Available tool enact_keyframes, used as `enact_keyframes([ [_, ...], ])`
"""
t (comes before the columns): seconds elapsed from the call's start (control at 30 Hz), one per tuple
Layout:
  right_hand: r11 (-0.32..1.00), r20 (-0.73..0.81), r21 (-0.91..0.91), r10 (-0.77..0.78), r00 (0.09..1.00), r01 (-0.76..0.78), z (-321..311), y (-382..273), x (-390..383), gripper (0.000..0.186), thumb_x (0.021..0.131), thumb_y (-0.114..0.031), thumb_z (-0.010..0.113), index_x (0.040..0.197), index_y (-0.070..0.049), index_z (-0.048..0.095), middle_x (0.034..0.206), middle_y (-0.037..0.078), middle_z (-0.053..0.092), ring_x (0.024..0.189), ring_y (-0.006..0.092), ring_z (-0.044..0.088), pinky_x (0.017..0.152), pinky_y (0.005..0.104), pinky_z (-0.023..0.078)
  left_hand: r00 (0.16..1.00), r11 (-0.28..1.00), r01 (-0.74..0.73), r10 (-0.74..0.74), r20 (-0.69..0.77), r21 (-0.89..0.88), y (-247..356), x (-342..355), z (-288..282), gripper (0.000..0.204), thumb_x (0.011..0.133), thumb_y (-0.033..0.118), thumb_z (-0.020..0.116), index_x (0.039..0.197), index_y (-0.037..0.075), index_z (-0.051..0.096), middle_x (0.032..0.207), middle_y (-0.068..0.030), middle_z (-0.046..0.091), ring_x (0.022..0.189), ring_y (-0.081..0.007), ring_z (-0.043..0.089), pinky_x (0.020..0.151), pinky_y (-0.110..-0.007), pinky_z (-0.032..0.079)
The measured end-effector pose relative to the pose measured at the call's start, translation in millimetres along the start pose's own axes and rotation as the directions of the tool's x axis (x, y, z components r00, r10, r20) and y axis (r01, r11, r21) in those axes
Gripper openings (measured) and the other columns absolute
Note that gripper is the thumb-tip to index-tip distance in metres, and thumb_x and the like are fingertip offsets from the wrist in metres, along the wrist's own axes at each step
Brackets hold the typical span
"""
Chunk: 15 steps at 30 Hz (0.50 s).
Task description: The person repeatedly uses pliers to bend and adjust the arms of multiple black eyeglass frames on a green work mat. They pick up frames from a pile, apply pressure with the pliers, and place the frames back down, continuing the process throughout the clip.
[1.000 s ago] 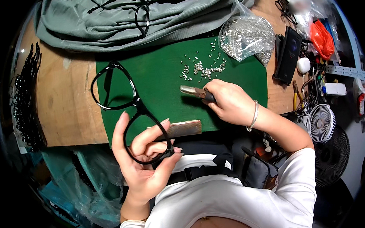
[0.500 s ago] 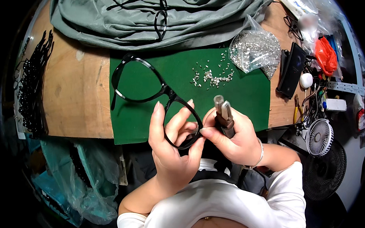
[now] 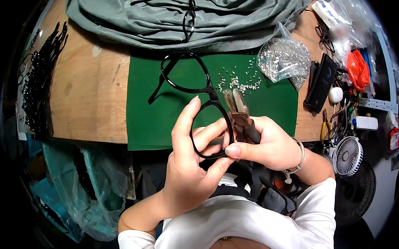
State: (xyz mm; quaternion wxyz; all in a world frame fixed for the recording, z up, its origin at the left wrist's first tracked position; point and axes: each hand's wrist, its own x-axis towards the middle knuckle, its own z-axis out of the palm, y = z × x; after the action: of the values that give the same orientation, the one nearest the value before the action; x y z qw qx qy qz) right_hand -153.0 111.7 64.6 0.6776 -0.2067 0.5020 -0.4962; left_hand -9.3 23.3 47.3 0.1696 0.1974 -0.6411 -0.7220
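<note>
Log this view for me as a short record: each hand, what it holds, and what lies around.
Left hand: grips the near rim of a glossy black plastic-looking eyeglass frame
Right hand: holds metal pliers with dark handles; thumb at the same rim
Pliers' jaws: pointing away from the person, slightly apart
Work surface: dark green flat mat on a pale wooden table
Far right of mat: scattered small silvery pieces; clear plastic bag of similar bits
Far side: rumpled grey-green cloth
Right side: round white fan
</note>
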Motion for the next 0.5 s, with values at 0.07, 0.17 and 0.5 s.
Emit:
enact_keyframes([
  [0.07, 1.000, 0.025, -0.013, 0.011, 1.000, -0.010, 1, -3, 0, 0.016, 0.083, -0.012, 0.057, 0.088, 0.001, 0.052, 0.081, 0.001, 0.052, 0.074, 0.0062, 0.046, 0.069, 0.0217, 0.041, 1.000, 1.000, 0.014, -0.014, 0.014, -0.025, 3, -2, -3, 0.083, 0.074, -0.008, 0.060, 0.132, 0.004, 0.002, 0.115, -0.0203, 0.048, 0.100, -0.0230, 0.054, 0.087, -0.033, 0.045],
  [0.17, 0.997, 0.007, -0.064, -0.045, 0.999, 0.045, 4, -1, -1, 0.013, 0.083, -0.010, 0.056, 0.088, 0.002, 0.052, 0.081, 0.002, 0.053, 0.075, 0.0067, 0.048, 0.071, 0.0223, 0.041, 1.000, 0.998, 0.018, -0.018, 0.005, -0.056, 3, -5, -3, 0.084, 0.073, -0.008, 0.060, 0.132, 0.005, 0.001, 0.115, -0.0202, 0.049, 0.100, -0.0230, 0.054, 0.087, -0.033, 0.045],
  [0.5, 0.825, 0.162, -0.540, -0.094, 0.982, 0.168, -18, -6, -18, 0.031, 0.080, -0.025, 0.061, 0.095, 0.000, 0.052, 0.079, 0.010, 0.058, 0.071, 0.0149, 0.057, 0.064, 0.0277, 0.045, 0.985, 0.964, 0.155, -0.167, -0.040, -0.219, 22, -11, -18, 0.093, 0.066, -0.011, 0.065, 0.132, 0.006, 0.002, 0.117, -0.0212, 0.049, 0.093, -0.0185, 0.057, 0.082, -0.030, 0.047],
])
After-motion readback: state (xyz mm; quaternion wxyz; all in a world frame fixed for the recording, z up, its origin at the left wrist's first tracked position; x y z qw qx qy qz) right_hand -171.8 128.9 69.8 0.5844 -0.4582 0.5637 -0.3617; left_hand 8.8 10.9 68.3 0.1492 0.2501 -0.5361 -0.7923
